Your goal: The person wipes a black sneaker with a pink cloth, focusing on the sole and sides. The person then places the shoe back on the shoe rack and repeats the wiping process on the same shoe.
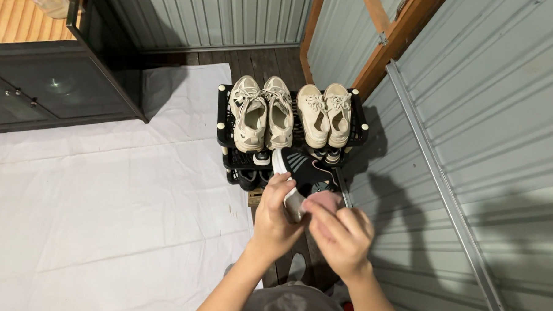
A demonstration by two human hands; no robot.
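Holding a black shoe (305, 170) with white stripes, toe pointing away, just in front of the shoe rack (224, 120). Left hand (277, 218) wrapped round the heel end of the shoe, fingers (280, 185) curled and pinching its white sole edge. Right hand (340, 236) just beside it, fingers (327, 220) pressed together on a small pink cloth (321, 201), pushing it against the back part of the shoe. Looks like wiping, right in the middle of the job, with the cloth touching the heel only; cannot tell how clean the rest of the shoe is.

Standing on a strip of dark wood floor (273, 63) between a big white sheet (103, 198) on the left and a grey metal wall (473, 150) on the right.

Farther off, two pairs already sitting on the top shelf of the rack: cream sneakers with laces (261, 112) near the left edge, plain beige sneakers (324, 113) near the right edge, all toes pointing away. Dark shoes (249, 178) tucked on the lower shelves, mostly hidden. Seems like the black shoe and maybe its partner not yet put away.

Far left corner: a black cabinet (46, 86) with glass doors.
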